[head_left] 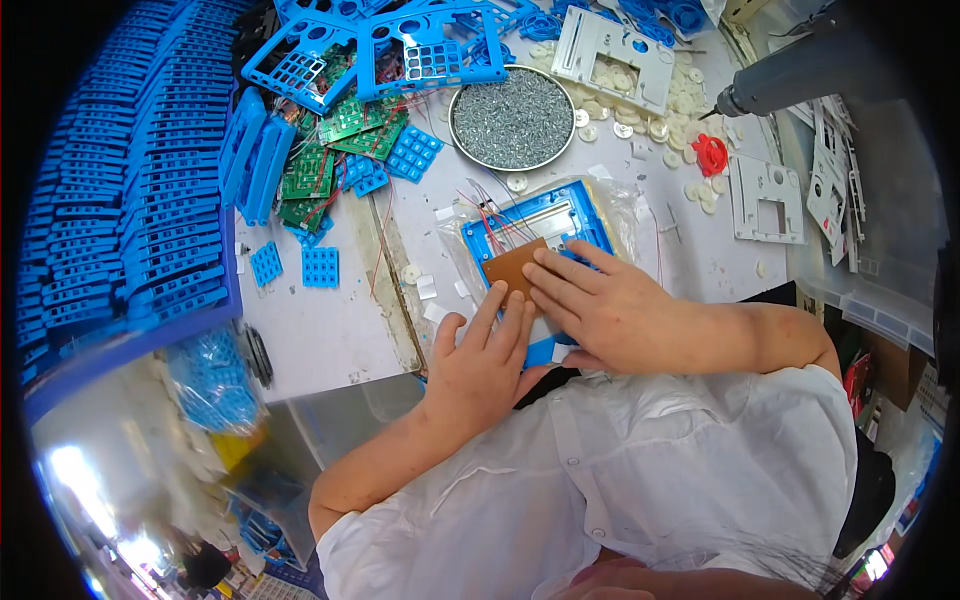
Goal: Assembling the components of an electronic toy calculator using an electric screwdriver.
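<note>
Blue housings stack at ten o'clock; the white counter bears screws at twelve. Left hand and right hand, fingers extended, touch a brown board.

Casing is bright blue; flat board plain brown. Circuit boards show green. Keypad: blue, gridded in squares. Metal pieces are speckled silver-grey. Discs cream. Shirt plain white.
</note>
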The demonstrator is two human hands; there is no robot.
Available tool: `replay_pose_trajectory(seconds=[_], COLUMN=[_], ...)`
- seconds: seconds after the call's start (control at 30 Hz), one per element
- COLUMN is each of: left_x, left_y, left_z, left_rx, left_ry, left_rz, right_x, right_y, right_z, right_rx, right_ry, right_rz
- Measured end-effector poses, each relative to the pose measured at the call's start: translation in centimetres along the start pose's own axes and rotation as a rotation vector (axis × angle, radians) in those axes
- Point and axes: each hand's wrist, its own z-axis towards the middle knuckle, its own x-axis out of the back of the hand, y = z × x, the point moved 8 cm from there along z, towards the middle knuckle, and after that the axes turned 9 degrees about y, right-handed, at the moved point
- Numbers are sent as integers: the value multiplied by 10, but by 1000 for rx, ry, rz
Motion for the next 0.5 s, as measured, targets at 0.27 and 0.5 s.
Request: replay_pose_trajectory(seconds=[0.27, 0.5], left_x=[5, 7], left_y=[-10, -13], left_z=[10, 15], left_rx=[12, 38], left_ry=[-31, -110], left_rz=[-96, -153], right_x=[-2, -1], right_y=[2, 6], right_z=[3, 2], right_rx=[-74, -61], right_ry=[140, 109], right_rz=[67, 117])
